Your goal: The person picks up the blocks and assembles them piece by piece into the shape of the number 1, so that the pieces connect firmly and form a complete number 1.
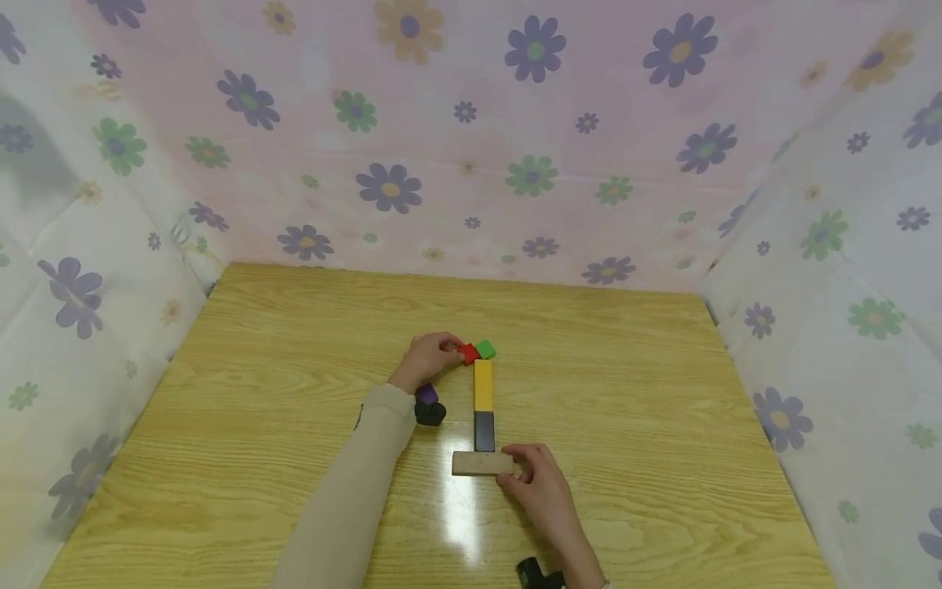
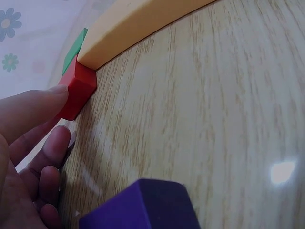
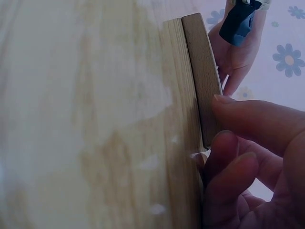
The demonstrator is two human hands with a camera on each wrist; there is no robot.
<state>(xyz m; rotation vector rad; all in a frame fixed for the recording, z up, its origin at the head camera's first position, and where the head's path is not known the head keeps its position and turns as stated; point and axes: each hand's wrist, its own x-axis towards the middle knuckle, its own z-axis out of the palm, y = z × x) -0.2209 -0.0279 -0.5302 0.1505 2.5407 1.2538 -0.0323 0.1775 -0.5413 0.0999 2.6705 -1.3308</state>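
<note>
My left hand [image 1: 429,357] pinches a small red block [image 1: 468,353] between thumb and fingers, low at the tabletop. Beside it lies a green block [image 1: 485,349], and both sit at the far end of a long yellow block [image 1: 482,384]. A black block [image 1: 484,431] continues that line toward me. Across its near end lies a plain wooden block [image 1: 474,463], whose right end my right hand [image 1: 543,491] grips with thumb and fingers. A purple block [image 2: 143,210] lies on the table under my left wrist, partly hidden in the head view.
The wood-grain table [image 1: 625,393] extends to both sides of the blocks. Flower-printed cloth [image 1: 471,147] walls it in at the back, left and right. Black wrist cameras [image 1: 430,413] are strapped to my wrists.
</note>
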